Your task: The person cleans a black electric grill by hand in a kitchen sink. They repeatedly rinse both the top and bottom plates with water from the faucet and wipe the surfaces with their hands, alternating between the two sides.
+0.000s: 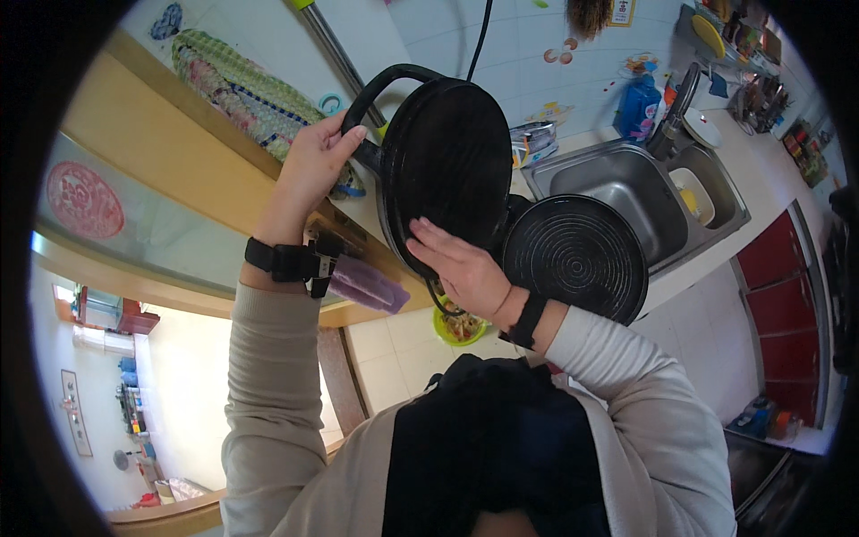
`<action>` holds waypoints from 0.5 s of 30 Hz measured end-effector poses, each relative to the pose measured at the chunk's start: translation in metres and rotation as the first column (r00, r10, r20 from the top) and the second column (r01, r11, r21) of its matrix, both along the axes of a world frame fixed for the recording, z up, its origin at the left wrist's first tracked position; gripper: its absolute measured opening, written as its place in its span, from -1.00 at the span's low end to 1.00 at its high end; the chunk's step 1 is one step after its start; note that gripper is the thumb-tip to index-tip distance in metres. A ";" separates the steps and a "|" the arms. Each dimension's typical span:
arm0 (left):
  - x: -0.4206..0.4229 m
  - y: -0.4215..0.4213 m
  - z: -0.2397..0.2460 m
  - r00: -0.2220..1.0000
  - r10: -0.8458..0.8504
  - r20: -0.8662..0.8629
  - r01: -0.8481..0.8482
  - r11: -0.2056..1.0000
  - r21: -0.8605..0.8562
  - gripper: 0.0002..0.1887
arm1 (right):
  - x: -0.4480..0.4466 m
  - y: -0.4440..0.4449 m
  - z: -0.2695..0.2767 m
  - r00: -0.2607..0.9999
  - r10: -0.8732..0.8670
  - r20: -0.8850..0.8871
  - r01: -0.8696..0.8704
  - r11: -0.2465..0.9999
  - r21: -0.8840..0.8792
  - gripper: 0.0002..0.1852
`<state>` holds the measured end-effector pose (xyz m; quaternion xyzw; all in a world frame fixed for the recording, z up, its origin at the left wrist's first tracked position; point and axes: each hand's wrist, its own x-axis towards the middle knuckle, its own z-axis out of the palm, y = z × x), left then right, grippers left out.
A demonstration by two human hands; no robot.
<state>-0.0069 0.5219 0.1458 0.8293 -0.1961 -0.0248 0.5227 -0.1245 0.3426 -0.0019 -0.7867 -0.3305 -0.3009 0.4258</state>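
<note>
My left hand [322, 158] grips the curved black handle of an electric griddle's upper half [449, 154], which is raised and tilted up. Its dark inner plate faces the right. My right hand [466, 268] lies flat over the lower rim of that plate, fingers stretched out and holding nothing; whether the fingertips press on the surface is hard to tell. The griddle's lower plate [576, 262], black with concentric ring grooves, spreads out to the right, joined to the upper half by a hinge. A black cord [480, 40] runs up behind the griddle.
A steel double sink [604, 181] with a faucet [674, 114] is set in the counter. A blue detergent bottle [639, 107] stands behind it. A purple cloth [369, 283] hangs near my left forearm. On the floor sits a green basin [460, 327] with scraps.
</note>
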 end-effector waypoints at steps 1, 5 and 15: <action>0.000 0.001 0.000 0.999 -0.015 0.038 0.014 0.999 0.033 -0.67 | -0.001 -0.002 -0.005 1.000 0.012 0.027 -0.011 1.000 -0.025 -0.49; 0.000 -0.002 0.005 0.997 0.054 0.061 -0.063 0.985 0.158 -0.67 | 0.040 -0.029 -0.009 0.983 -0.049 0.176 0.082 0.980 -0.184 -0.45; -0.003 -0.008 0.005 0.999 0.049 -0.019 -0.049 0.999 0.024 -0.68 | 0.055 -0.028 0.007 0.977 -0.032 0.209 0.054 0.993 -0.104 -0.54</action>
